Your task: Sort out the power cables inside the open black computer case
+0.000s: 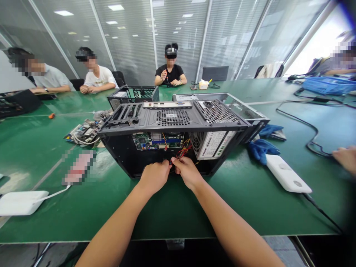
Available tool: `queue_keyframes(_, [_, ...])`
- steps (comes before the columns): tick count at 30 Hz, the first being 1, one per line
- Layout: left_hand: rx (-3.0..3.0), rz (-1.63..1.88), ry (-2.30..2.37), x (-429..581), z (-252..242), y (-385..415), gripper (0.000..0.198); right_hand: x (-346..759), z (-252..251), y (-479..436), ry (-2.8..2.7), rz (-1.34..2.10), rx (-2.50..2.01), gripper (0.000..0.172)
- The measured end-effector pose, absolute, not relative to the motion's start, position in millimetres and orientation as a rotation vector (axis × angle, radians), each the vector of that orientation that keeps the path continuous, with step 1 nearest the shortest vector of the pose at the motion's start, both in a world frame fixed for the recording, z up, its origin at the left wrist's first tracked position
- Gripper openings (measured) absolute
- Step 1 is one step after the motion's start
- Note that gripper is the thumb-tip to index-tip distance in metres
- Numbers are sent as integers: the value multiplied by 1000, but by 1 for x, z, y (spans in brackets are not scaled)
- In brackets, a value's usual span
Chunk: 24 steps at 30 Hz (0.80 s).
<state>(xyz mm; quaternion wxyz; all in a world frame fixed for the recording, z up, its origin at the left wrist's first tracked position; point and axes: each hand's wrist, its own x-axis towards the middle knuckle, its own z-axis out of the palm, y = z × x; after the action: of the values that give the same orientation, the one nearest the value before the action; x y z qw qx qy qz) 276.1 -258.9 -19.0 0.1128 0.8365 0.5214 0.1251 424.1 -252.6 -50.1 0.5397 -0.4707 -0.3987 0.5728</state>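
Observation:
A black computer case lies open toward me on the green table. Inside it I see a green motherboard, a grey power supply and a bundle of red and yellow wires. My left hand and my right hand meet at the case's lower opening. Both are closed, pinching at the wire ends; the part they pinch is too small to name.
A second open case stands behind, and a loose circuit board lies to the left. Blue gloves and a white box lie to the right, another white box at near left. Several people sit around the table.

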Motion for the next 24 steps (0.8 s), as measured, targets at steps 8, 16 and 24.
queue_keyframes(8, [2167, 461, 1247, 278, -8, -255, 33, 437, -38, -246, -745, 1848, -929, 38])
queue_keyframes(16, [2543, 211, 1537, 280, -13, -262, 36, 433, -44, -248, -861, 1591, -1030, 49])
queue_keyframes(24, [2714, 128, 1727, 283, -17, -262, 37, 420, -48, -246, -858, 1445, -1122, 47])
